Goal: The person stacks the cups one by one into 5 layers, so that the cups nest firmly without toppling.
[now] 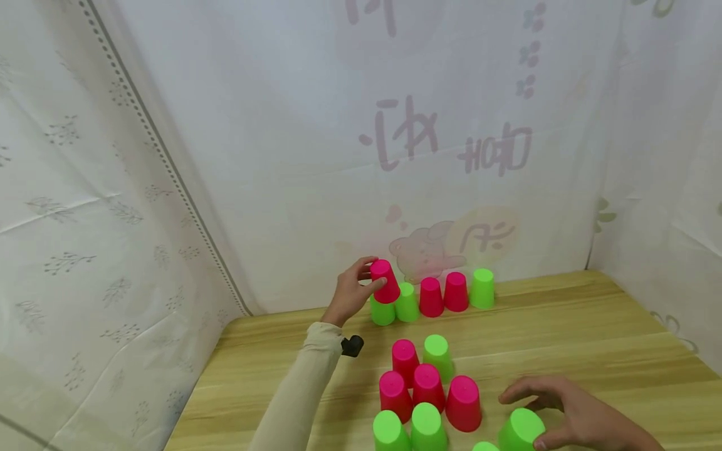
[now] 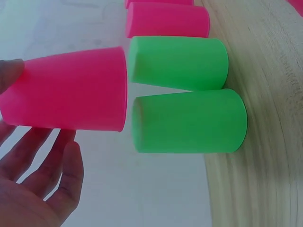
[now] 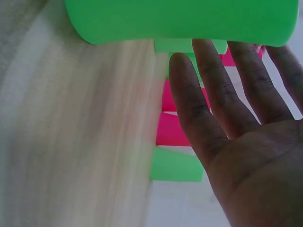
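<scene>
My left hand grips an upside-down pink cup, thumb on one side and fingers on the other. In the left wrist view its rim hangs just above the tops of two upside-down green cups, the end one and its neighbor, with a small gap. At the lower right, my right hand is around a green cup, thumb near its side. The right wrist view shows that hand's fingers straight and spread beside the cup's wall, not curled round it.
The back row continues rightward with two pink cups and a green cup. In front stand several more upside-down pink and green cups on the wooden table. White patterned cloth hangs behind and at both sides.
</scene>
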Available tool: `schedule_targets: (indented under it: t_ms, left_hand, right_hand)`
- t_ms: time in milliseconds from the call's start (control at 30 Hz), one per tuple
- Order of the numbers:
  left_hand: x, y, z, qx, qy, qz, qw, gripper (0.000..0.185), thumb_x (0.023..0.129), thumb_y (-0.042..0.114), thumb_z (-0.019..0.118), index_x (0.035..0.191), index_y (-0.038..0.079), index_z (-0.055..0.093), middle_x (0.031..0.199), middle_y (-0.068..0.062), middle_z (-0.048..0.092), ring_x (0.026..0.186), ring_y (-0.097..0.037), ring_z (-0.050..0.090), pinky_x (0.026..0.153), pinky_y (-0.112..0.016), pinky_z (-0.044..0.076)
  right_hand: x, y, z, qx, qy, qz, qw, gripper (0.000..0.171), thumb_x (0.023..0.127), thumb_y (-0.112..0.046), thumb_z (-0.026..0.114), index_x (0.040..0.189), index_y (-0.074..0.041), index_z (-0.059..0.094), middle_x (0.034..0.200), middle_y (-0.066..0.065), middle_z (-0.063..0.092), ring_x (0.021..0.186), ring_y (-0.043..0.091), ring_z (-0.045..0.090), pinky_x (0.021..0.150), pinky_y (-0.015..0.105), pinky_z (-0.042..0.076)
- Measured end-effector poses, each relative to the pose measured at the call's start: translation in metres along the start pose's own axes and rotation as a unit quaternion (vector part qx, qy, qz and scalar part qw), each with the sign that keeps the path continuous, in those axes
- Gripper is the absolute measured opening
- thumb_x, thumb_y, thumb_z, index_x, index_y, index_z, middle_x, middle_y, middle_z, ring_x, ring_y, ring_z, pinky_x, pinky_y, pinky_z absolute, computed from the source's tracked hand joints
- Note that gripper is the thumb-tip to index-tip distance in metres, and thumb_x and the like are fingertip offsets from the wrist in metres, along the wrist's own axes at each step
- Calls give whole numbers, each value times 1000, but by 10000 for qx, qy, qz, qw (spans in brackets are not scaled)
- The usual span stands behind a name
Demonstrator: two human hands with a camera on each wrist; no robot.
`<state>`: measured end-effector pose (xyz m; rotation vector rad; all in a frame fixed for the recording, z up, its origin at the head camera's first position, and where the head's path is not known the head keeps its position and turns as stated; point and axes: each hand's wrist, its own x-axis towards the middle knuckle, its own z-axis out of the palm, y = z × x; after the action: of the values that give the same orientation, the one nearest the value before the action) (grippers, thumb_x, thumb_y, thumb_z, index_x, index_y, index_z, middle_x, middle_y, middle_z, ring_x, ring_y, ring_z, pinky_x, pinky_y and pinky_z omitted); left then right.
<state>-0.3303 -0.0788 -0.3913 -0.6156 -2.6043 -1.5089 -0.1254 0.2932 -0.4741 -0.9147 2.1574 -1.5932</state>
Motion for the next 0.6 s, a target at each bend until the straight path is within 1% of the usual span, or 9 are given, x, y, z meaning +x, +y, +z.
schedule_targets:
  t_ms: [33, 167, 233, 267, 300, 367, 467, 533, 600]
  left_hand:
    - [2, -1, 2, -14, 34, -8, 10000, 52, 93, 23, 72, 141, 15, 54, 132, -13, 66, 121, -35, 63, 93, -46, 59]
    - [9, -4, 7, -11, 90, -71, 9999, 54, 93, 22, 72, 142, 14, 53, 132, -14, 65, 123, -36, 62, 94, -48, 58]
    - [11, -6, 9, 15, 90, -112, 9999, 54, 93, 22, 72, 143, 14, 52, 133, -14, 65, 123, -37, 61, 95, -48, 58]
    - [12, -6, 10, 29, 86, -124, 9999, 53, 93, 22, 71, 142, 14, 52, 133, -14, 64, 123, -37, 61, 95, -48, 58]
    - [13, -7, 10, 41, 79, -137, 9999, 53, 93, 22, 71, 143, 14, 52, 133, -14, 64, 123, -37, 61, 95, -48, 58]
    - [14, -7, 11, 55, 61, -172, 9998, 54, 94, 21, 71, 143, 13, 52, 133, -15, 64, 123, -37, 61, 96, -48, 58]
    - [14, -7, 11, 57, 15, -217, 9997, 54, 94, 21, 70, 144, 12, 51, 133, -16, 63, 123, -38, 61, 96, -48, 58]
    - [14, -7, 12, 36, 1, -264, 9996, 54, 94, 21, 70, 144, 13, 51, 134, -16, 63, 123, -38, 61, 96, -48, 58]
    - [14, -8, 13, 11, -8, -286, 9996, 54, 94, 21, 70, 145, 13, 51, 135, -16, 62, 123, -38, 61, 95, -48, 58]
  right_hand:
    - [-1, 0, 1, -2, -14, -65, 10000, 50, 86, 4, 69, 134, -6, 59, 133, 13, 64, 119, 16, 64, 92, 27, 56]
    - [-4, -3, 4, 474, 55, 549, 9974, 46, 89, 2, 67, 133, -5, 60, 133, 13, 65, 117, 14, 62, 94, 26, 54]
    - [-4, -2, 5, 468, 13, 386, 9982, 45, 89, 3, 67, 133, -2, 59, 131, 15, 65, 115, 15, 63, 92, 26, 54]
    - [-5, -3, 6, 625, 83, 672, 9957, 44, 89, 3, 67, 132, -2, 60, 131, 14, 65, 114, 14, 63, 93, 26, 53]
    - [-5, -4, 6, 607, 91, 704, 9956, 44, 89, 4, 66, 132, 0, 59, 130, 16, 65, 114, 15, 64, 93, 26, 53]
    - [-5, 1, 6, 544, 8, 358, 9979, 44, 89, 7, 64, 132, 2, 58, 128, 17, 65, 113, 17, 64, 91, 26, 53]
    - [-7, 4, 7, 781, -29, 504, 9957, 42, 90, 7, 62, 132, 1, 58, 127, 15, 66, 112, 18, 65, 91, 25, 52]
    - [-8, 8, 7, 843, -139, 196, 9962, 42, 91, 8, 61, 133, 2, 57, 127, 12, 66, 112, 19, 65, 88, 25, 52]
    - [-9, 6, 8, 966, -115, 336, 9947, 41, 92, 7, 59, 132, 3, 56, 125, 12, 67, 110, 20, 66, 88, 25, 52]
